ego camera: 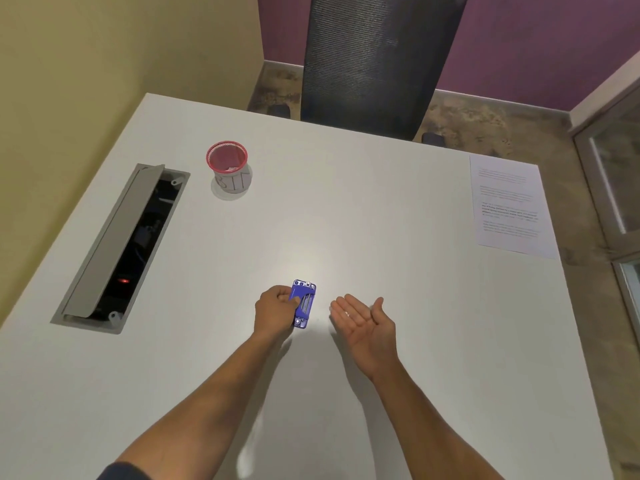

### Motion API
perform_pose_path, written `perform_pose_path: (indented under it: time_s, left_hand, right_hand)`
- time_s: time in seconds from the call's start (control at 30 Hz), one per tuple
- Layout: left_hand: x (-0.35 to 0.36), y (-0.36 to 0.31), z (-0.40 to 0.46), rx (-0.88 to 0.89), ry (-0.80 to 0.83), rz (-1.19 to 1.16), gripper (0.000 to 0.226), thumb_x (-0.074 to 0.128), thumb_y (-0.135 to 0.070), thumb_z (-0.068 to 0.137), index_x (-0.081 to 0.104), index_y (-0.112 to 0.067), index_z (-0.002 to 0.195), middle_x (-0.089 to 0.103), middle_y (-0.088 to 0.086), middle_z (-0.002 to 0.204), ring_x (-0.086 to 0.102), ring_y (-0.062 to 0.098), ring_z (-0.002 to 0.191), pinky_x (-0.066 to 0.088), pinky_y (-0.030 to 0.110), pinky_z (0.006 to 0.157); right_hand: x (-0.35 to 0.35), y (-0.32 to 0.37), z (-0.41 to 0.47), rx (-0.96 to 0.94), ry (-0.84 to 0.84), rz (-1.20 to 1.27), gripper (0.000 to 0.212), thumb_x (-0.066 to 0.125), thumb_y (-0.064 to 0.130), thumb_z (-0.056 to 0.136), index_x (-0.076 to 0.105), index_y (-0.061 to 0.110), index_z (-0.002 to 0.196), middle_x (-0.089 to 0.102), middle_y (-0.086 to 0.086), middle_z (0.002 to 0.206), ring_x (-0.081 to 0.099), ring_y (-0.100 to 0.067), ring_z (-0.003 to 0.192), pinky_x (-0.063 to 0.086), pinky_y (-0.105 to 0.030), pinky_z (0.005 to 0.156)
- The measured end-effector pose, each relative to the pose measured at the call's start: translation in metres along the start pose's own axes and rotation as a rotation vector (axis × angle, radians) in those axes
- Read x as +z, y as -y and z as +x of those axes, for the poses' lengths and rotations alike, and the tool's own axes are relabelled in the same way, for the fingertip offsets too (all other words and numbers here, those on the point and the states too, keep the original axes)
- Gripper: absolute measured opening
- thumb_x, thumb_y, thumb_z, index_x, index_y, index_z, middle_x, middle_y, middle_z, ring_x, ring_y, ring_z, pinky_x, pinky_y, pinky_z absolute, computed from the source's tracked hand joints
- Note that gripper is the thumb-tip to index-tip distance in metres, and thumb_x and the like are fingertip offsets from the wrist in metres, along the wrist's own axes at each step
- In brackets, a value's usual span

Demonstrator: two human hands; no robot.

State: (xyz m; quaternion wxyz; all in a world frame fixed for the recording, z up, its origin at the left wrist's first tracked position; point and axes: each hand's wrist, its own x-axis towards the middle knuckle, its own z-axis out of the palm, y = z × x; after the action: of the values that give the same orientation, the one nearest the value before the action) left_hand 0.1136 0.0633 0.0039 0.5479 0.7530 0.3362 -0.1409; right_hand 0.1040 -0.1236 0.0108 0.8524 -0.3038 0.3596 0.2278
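Observation:
A small blue plastic case (pixel 304 303) with metal pins or screws showing in it is held upright over the white table (pixel 346 209). My left hand (pixel 275 311) grips its left edge with curled fingers and thumb. To the right, my right hand (pixel 365 318) lies palm up with its fingers straight. A tiny pale piece seems to lie on its fingers; I cannot tell what it is.
A red mesh cup (pixel 227 168) with a paper label stands at the back left. Left of it, an open cable hatch (pixel 121 247) is sunk in the table. A printed sheet (pixel 509 206) lies at the right edge. A dark mesh chair (pixel 377 60) stands behind the table.

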Motion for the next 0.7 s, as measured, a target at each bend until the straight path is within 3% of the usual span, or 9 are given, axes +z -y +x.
perform_pose_path:
  time_s: [0.07,0.23,0.37,0.53,0.7]
  left_hand:
    - [0.003,-0.001,-0.008,0.123,-0.073,0.066,0.011,0.065,-0.014,0.084,0.063,-0.018,0.095,0.064,-0.002,0.093,0.062,0.019,0.085,0.051,0.030,0.073]
    - [0.014,0.011,-0.022,0.538,-0.216,0.536,0.024,0.068,-0.020,0.082,0.069,-0.020,0.105,0.062,-0.001,0.110,0.051,0.023,0.105,0.034,0.032,0.085]
    - [0.023,0.021,-0.027,0.747,-0.171,0.808,0.009,0.073,-0.017,0.075,0.073,-0.021,0.083,0.065,0.001,0.111,0.051,0.028,0.110,0.034,0.039,0.085]
    - [0.025,0.029,-0.021,0.823,-0.102,1.090,0.010,0.075,-0.015,0.071,0.069,-0.017,0.062,0.061,0.007,0.125,0.039,0.030,0.125,0.029,0.045,0.096]
    - [0.027,0.025,-0.020,0.820,-0.065,1.168,0.017,0.077,-0.012,0.068,0.067,-0.016,0.055,0.059,0.009,0.127,0.040,0.035,0.127,0.029,0.051,0.099]
  right_hand:
    - [-0.002,0.000,-0.002,-0.002,-0.004,0.001,0.062,0.038,0.049,0.100,0.057,-0.005,0.121,0.063,-0.024,0.126,0.058,-0.038,0.120,0.040,-0.048,0.109]
    - [-0.013,-0.002,-0.009,-0.025,-0.017,0.005,0.062,0.039,0.049,0.100,0.057,-0.006,0.121,0.063,-0.024,0.126,0.059,-0.039,0.120,0.040,-0.048,0.109]
    - [-0.021,-0.004,-0.016,-0.031,-0.030,0.010,0.063,0.040,0.049,0.100,0.056,-0.007,0.123,0.063,-0.025,0.125,0.059,-0.039,0.120,0.042,-0.047,0.108]
    - [-0.033,-0.005,-0.025,-0.038,-0.043,0.020,0.062,0.040,0.049,0.099,0.057,-0.006,0.122,0.065,-0.024,0.124,0.061,-0.038,0.118,0.045,-0.045,0.103]
    - [-0.043,-0.004,-0.028,-0.039,-0.058,0.033,0.062,0.042,0.049,0.099,0.058,-0.006,0.122,0.066,-0.024,0.123,0.063,-0.037,0.116,0.047,-0.044,0.102]
